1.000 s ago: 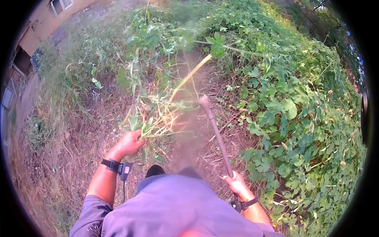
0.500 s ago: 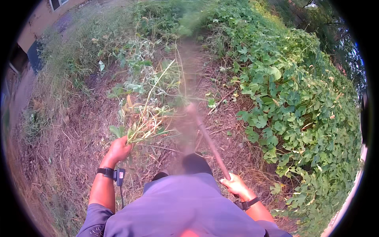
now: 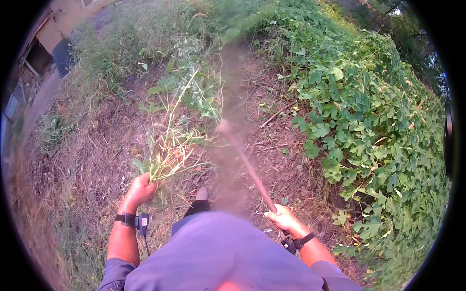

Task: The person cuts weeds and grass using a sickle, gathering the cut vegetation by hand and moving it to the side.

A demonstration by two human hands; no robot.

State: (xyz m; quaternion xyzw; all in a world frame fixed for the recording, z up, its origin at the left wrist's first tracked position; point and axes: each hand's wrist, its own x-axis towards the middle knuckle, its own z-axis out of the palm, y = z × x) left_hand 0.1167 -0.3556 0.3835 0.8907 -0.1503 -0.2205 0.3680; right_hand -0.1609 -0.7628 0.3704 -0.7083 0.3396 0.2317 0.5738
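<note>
My left hand [image 3: 142, 189] is closed round the lower stems of a loose bunch of pulled weeds [image 3: 174, 157], green and pale straw-coloured, which fans out ahead of it. One long stalk points up and away from the bunch. My right hand [image 3: 283, 219] grips the near end of a long wooden tool handle [image 3: 250, 170], which slants forward and left. Its far end reaches the trailing green vines [image 3: 208, 106] beyond the bunch. A blurred vertical smear crosses that spot, so I cannot make out the tool's head.
Dense leafy vines [image 3: 369, 140] form a bank along the right. Dry ground [image 3: 92, 160] strewn with cut stems spreads on the left and middle. Taller grass [image 3: 121, 53] grows at the far left, before a tan building [image 3: 73, 22]. My shoe [image 3: 202, 193] shows between the hands.
The view has shifted, bringing more of the building in. My legs have moved, and a shoe now shows. Both hands keep their hold; the handle's far end sits slightly farther left.
</note>
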